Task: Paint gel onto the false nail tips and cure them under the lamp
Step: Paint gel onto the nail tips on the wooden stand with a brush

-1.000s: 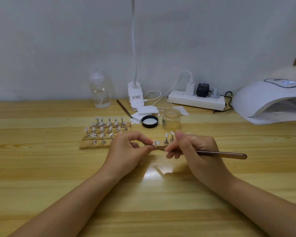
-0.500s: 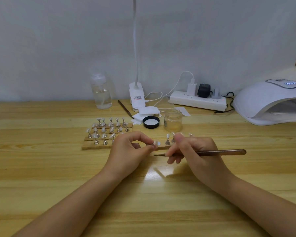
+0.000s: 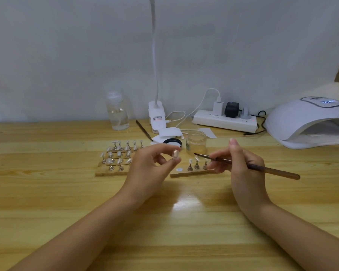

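My left hand [image 3: 151,165] pinches one false nail tip [image 3: 175,154] between thumb and forefinger, raised a little above the table. My right hand [image 3: 241,163] holds a thin brown brush [image 3: 249,166]; the bristle end points left toward the open glass gel jar [image 3: 196,142]. Below the hands lies a small wooden strip [image 3: 186,173] carrying three tips on metal stands. To the left, wooden strips [image 3: 114,171] hold several more tips on stands. The white curing lamp [image 3: 309,124] sits at the far right.
A black jar lid [image 3: 172,143], white pads [image 3: 168,132] and a second brush [image 3: 144,130] lie behind the strips. A clear bottle [image 3: 117,111], a clip lamp base [image 3: 157,116] and a power strip [image 3: 225,120] with cables line the wall.
The hands have drawn apart. My left hand lifted the tip up and turned it, and my right hand raised the brush away from the tip, toward the jar.
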Available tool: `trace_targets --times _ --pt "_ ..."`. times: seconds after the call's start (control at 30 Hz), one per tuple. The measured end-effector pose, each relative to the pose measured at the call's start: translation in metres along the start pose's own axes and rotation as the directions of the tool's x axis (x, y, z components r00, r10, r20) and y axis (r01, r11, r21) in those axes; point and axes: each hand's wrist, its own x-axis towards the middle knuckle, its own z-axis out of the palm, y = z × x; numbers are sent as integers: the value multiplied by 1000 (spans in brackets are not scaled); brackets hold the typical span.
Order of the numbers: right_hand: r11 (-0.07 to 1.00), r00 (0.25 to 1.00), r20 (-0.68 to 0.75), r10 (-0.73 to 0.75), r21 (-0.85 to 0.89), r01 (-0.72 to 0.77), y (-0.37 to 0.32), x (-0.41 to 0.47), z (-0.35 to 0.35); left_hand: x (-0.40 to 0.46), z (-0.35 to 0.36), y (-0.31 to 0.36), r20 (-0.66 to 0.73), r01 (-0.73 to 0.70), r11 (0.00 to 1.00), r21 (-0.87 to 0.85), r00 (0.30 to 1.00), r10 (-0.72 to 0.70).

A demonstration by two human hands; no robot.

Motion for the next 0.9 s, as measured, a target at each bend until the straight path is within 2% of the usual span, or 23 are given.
trace_targets --times 0.1,0.27,0.67,0.9 --pt "1000 999 -28 16 -1 -16 1 1 -1 3 10 -5 18 48 992 115 999 -50" --pt "999 999 -35 33 11 -32 0 3 -1 3 18 -12 38 43 970 239 998 -54" --pt "999 999 -19 49 4 -49 1 4 -2 8 17 -12 87 -1 931 365 996 -33" --pt "998 997 -46 60 -3 -61 -1 6 -3 16 19 -4 211 -96 925 367 977 18"
